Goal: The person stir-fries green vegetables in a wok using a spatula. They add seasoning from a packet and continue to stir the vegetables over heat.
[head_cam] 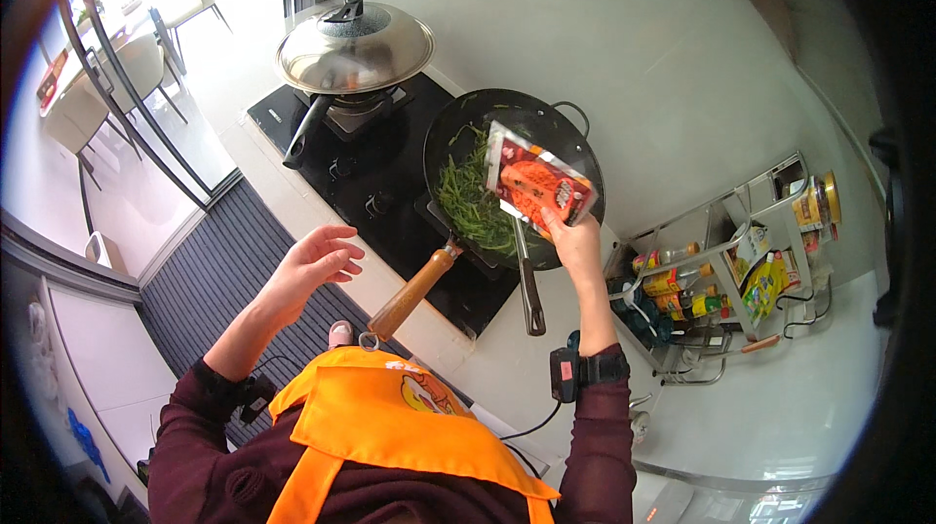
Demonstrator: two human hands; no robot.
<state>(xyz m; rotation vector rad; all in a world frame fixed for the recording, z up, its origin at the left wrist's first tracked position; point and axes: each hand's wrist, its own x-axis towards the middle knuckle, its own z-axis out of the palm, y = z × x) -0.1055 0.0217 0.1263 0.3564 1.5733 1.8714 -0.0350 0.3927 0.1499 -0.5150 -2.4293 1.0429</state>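
Note:
My right hand (575, 242) grips a red printed food packet (541, 184) by its lower corner, above a dark wok (515, 103). Green stalk vegetables (472, 206) lie in the wok. A utensil with a dark handle (532, 297) leans over the near rim, its head hidden under the packet. The wok's wooden handle (413, 290) points towards me. My left hand (318, 261) is held in the air left of that handle, fingers loosely curled and apart, holding nothing.
A second pan with a domed steel lid (358, 49) stands on the far burner of the black hob (351, 173). To the right, a metal rack (720, 239) holds bottles and packets. A wall rises behind the hob; a sliding door frame is at the left.

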